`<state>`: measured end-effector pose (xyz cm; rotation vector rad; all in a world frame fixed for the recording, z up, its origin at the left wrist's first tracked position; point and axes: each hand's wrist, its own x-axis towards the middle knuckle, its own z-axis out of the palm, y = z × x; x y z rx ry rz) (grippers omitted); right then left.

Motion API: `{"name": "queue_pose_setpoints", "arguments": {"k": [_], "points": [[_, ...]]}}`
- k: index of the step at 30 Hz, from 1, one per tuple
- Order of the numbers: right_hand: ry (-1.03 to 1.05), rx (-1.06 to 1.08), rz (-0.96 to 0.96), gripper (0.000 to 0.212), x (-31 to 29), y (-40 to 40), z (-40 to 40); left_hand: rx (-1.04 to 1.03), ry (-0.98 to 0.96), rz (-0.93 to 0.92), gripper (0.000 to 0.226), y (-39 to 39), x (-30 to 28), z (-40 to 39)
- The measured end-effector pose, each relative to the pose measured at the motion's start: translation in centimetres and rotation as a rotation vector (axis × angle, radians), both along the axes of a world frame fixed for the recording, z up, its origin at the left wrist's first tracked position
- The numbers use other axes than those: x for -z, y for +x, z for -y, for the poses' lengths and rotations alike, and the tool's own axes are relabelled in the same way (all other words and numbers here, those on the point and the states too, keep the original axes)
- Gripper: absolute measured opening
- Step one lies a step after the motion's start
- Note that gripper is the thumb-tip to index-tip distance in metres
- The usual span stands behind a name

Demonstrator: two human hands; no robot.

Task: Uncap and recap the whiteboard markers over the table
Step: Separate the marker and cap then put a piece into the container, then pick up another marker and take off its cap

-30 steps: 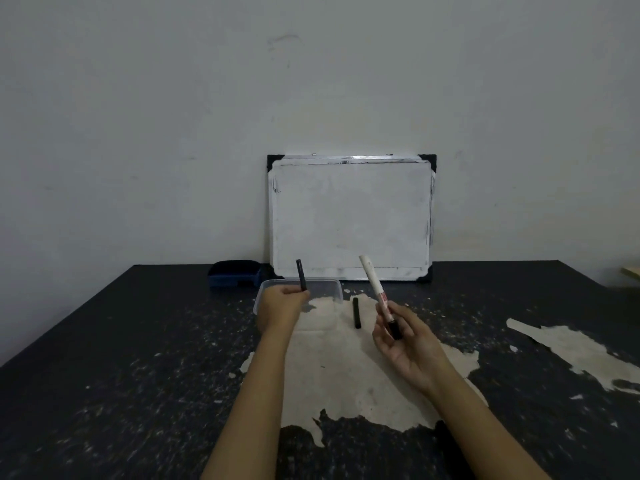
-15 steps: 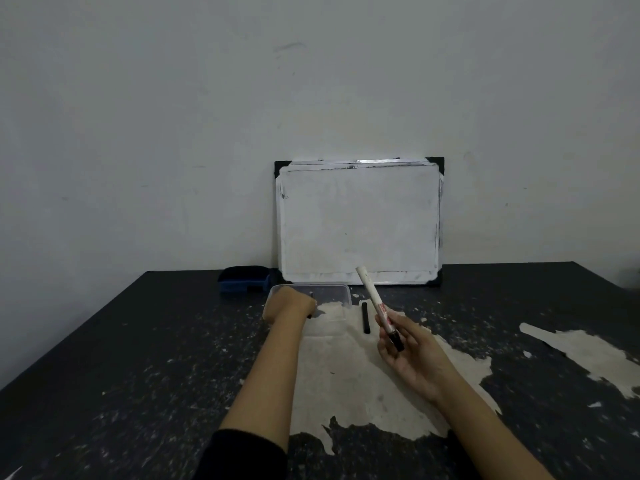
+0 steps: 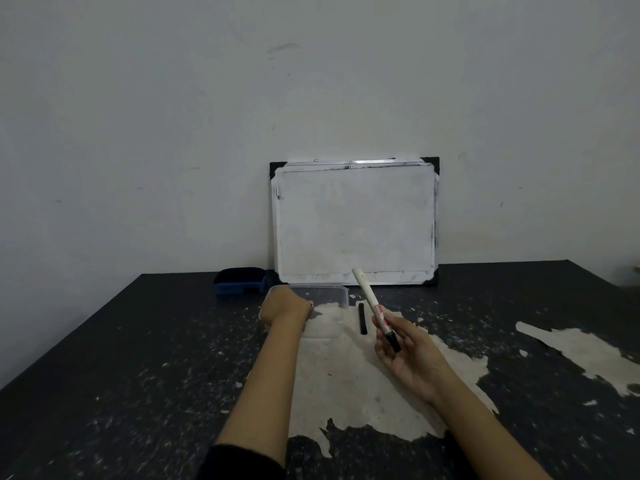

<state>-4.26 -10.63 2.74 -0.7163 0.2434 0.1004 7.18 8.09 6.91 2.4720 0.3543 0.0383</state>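
Observation:
My right hand (image 3: 412, 358) grips a white whiteboard marker (image 3: 370, 298) by its black lower end, the white barrel tilted up and away to the left. A slim black marker or cap (image 3: 362, 318) lies on the table just left of it. My left hand (image 3: 284, 306) rests knuckles-up at the near left corner of a clear plastic container (image 3: 332, 291), fingers curled down; whatever they hold is hidden.
A small whiteboard (image 3: 355, 223) leans against the wall at the back of the dark, peeling table (image 3: 138, 358). A blue eraser (image 3: 240, 280) sits left of the container. The table's right edge lies far right.
My left hand, which held a black stick upright a second ago, has dropped into the container and the stick is out of sight. The right hand and its marker have barely moved.

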Motion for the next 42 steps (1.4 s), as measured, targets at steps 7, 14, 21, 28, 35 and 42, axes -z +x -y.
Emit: {"name": "queue_pose_setpoints", "arguments": {"k": [7, 14, 21, 28, 35, 42], "points": [[-0.017, -0.015, 0.046, 0.025, 0.3, 0.1, -0.4, 0.419, -0.762, 0.261, 0.04, -5.5, 1.2, 3.2], [-0.366, -0.022, 0.106, 0.025, 1.4, 0.4, -0.9, 0.391, -0.816, 0.382, 0.02, -5.8, 4.9, 4.3], [-1.187, 0.321, 0.149, 0.009, 2.5, 2.2, 0.1, 0.321, -0.881, 0.367, 0.027, -5.1, 5.8, 2.2], [-1.587, 0.361, 0.044, 0.031, 3.5, 5.7, -1.4, 0.321, -0.774, 0.377, 0.026, -5.4, 6.7, 2.2], [-1.641, 0.379, 0.026, 0.017, 4.1, 6.4, -1.6, 0.338, -0.697, 0.394, 0.029, -5.1, 6.9, 2.4], [-1.406, 0.499, 0.039, 0.01, 2.9, 4.3, 0.2, 0.35, -0.655, 0.418, 0.029, -5.5, 7.0, 2.8]]}}
